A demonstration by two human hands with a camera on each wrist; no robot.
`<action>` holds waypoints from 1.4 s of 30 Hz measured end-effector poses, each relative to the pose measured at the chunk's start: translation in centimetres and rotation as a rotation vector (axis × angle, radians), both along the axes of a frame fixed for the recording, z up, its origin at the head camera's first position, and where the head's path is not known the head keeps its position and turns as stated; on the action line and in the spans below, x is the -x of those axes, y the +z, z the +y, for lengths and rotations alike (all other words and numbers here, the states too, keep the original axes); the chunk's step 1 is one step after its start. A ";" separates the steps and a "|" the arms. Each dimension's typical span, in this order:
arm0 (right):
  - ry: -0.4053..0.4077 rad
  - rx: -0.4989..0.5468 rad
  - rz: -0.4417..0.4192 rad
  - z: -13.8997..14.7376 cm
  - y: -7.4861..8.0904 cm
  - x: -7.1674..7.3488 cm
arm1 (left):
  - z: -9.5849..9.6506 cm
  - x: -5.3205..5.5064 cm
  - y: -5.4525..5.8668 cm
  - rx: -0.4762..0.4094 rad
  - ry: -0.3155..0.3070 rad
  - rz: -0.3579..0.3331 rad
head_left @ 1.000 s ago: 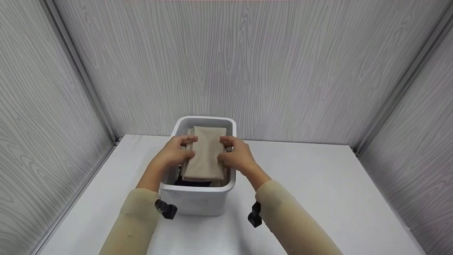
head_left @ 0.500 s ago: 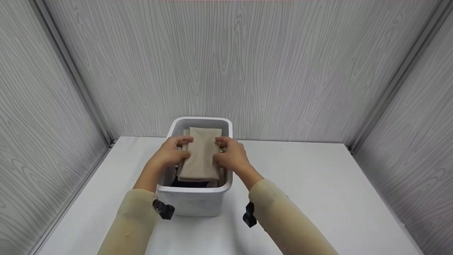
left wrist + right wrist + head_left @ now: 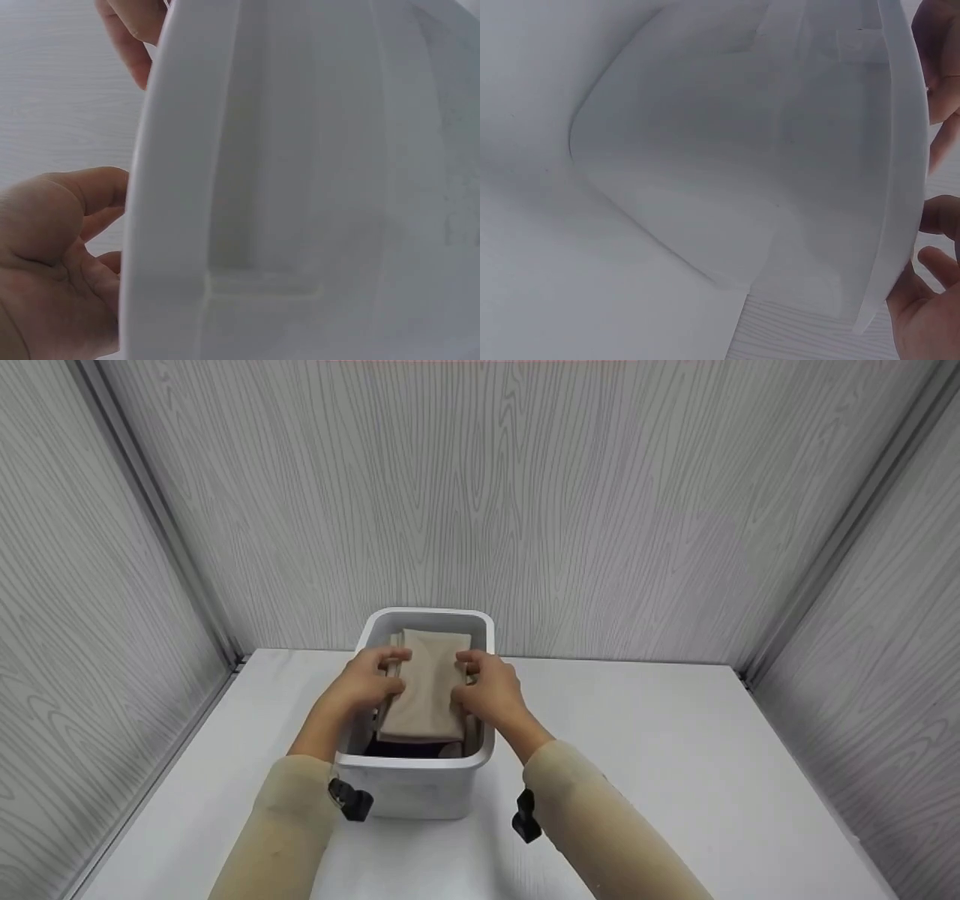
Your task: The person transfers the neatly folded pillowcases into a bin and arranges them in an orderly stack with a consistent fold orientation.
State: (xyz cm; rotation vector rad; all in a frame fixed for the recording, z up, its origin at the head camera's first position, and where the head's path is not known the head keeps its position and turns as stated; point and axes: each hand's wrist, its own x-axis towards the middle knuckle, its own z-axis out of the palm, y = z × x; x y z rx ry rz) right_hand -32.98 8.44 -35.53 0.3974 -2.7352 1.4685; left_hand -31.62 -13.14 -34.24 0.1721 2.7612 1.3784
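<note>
A folded beige cloth (image 3: 429, 690) lies in the mouth of a white plastic bin (image 3: 412, 790), over some dark material (image 3: 405, 750). My left hand (image 3: 361, 684) grips the cloth's left side, thumb and index fingertip on its upper face. Opposite it, my right hand (image 3: 495, 691) holds the right edge the same way, fingers bent. Both wrist views are mostly filled by the bin's outer wall, which hides the cloth. Past the rim, the left wrist view shows my left hand (image 3: 52, 270); the right wrist view shows part of my right hand (image 3: 934, 300).
The bin stands on a white tabletop (image 3: 637, 765), close to the grey wood-grain back panel (image 3: 480, 510). Similar panels rise on the left (image 3: 90, 622) and right (image 3: 877, 645). Long beige sleeves with black wrist mounts cover the forearms.
The head view has shifted slightly, so bin and hands appear a little further left than a second ago. Both hands keep nearly the same hold on the cloth.
</note>
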 end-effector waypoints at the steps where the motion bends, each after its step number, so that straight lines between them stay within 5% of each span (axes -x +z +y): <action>1: 0.000 -0.006 0.007 0.0 0.0 0.0 | 0.0 0.0 0.0 0.001 0.000 -0.001; 29: -0.051 -0.149 0.093 -0.8 -0.1 -0.3 | -0.4 0.3 0.0 0.041 0.013 -0.005; 35: -0.053 -0.233 0.152 -0.8 -0.2 -0.5 | -0.9 0.2 0.4 0.163 0.046 0.054; 42: -0.045 -0.205 0.163 0.0 -0.3 -0.3 | -0.8 0.2 0.3 0.116 0.056 0.085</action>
